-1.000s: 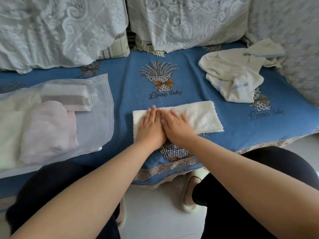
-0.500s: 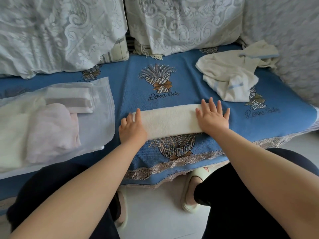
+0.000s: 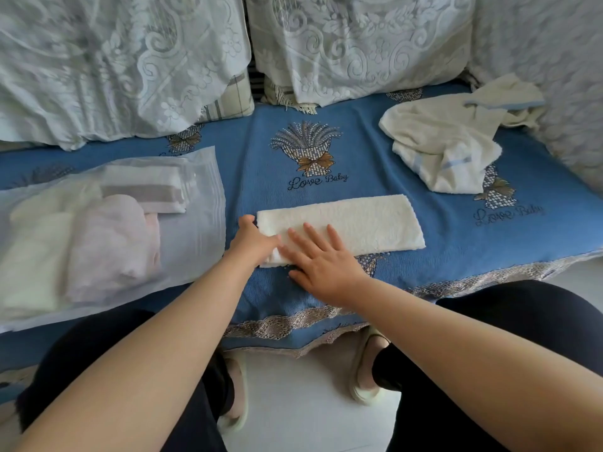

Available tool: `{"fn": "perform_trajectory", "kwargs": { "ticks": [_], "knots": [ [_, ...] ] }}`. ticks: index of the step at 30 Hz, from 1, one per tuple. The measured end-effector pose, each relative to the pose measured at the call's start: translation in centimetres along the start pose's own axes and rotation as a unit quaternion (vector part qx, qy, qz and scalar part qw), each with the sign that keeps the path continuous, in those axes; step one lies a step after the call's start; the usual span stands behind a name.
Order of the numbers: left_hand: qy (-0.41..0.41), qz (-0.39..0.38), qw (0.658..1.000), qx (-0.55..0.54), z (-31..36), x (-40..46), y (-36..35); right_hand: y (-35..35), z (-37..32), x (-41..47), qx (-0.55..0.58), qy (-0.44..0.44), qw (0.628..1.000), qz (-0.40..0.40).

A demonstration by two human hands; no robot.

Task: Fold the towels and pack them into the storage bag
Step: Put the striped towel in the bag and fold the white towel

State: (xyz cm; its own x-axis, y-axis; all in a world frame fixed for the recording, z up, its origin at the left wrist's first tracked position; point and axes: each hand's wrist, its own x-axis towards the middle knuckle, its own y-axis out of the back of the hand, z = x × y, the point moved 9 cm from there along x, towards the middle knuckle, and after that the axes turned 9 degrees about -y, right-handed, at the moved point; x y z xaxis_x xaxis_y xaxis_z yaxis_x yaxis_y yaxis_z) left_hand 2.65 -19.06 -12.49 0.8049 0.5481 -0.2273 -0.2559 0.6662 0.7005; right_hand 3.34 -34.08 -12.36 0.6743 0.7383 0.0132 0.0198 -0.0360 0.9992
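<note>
Item one: a cream towel (image 3: 352,221), folded into a long strip, is lying across the front of the blue sofa cover (image 3: 261,148), just below the embroidered basket motif. The left hand (image 3: 253,239) is curling around the strip's left end, fingers closing on the cloth at that edge. The right hand (image 3: 321,257) is lying flat, fingers spread and extended, palm pressing down on the strip's near left portion, holding nothing.

Item two: a translucent storage bag (image 3: 195,230) is lying to the left of the strip, its edge near the left hand. Inside it, folded towels are showing through: a pale pink one (image 3: 114,246), a white one with a grey stripe (image 3: 146,190), and a cream one (image 3: 39,230).

Item three: an unfolded cream towel with pale blue trim (image 3: 450,145) is sitting crumpled at the far right of the sofa, well apart from the strip.

Item four: lace-covered cushions (image 3: 352,44) are standing along the back.
</note>
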Motion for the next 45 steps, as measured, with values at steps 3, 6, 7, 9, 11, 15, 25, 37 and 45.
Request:
{"fn": "perform_trajectory", "kwargs": {
  "ticks": [3,6,7,9,11,15,25,37,45],
  "knots": [
    [-0.004,0.015,0.998,-0.06,0.6,0.4,0.2,0.0,-0.9,-0.9,0.012,0.045,0.999,-0.008],
    [0.004,0.023,0.997,-0.071,0.7,0.6,0.7,0.1,-1.6,-1.5,0.037,0.053,0.998,-0.01],
    [0.013,0.019,0.996,-0.088,0.4,0.6,0.7,0.3,-1.7,-1.6,0.05,0.046,0.998,-0.006],
    [0.042,0.0,0.987,-0.156,-0.2,0.5,0.3,0.7,-1.3,-1.4,0.09,0.023,0.996,-0.002],
    [0.05,-0.014,0.98,-0.194,-0.5,-0.2,0.0,0.7,-0.9,-1.1,0.121,0.002,0.993,-0.008],
    [-0.057,0.007,0.998,0.031,-0.1,-1.4,1.2,0.7,-0.8,-0.4,0.173,-0.025,0.985,-0.009],
    [-0.082,-0.055,0.99,0.101,-0.5,-3.6,0.1,0.8,-0.7,-0.5,0.191,-0.031,0.981,-0.012],
    [-0.023,0.014,0.997,0.077,-0.8,-2.0,0.5,2.5,-1.2,-1.0,0.205,0.045,0.978,-0.005],
    [-0.065,-0.008,0.998,-0.026,3.5,-1.7,-0.8,6.0,10.1,-1.1,0.464,-0.26,0.842,0.089]
  ]
}}
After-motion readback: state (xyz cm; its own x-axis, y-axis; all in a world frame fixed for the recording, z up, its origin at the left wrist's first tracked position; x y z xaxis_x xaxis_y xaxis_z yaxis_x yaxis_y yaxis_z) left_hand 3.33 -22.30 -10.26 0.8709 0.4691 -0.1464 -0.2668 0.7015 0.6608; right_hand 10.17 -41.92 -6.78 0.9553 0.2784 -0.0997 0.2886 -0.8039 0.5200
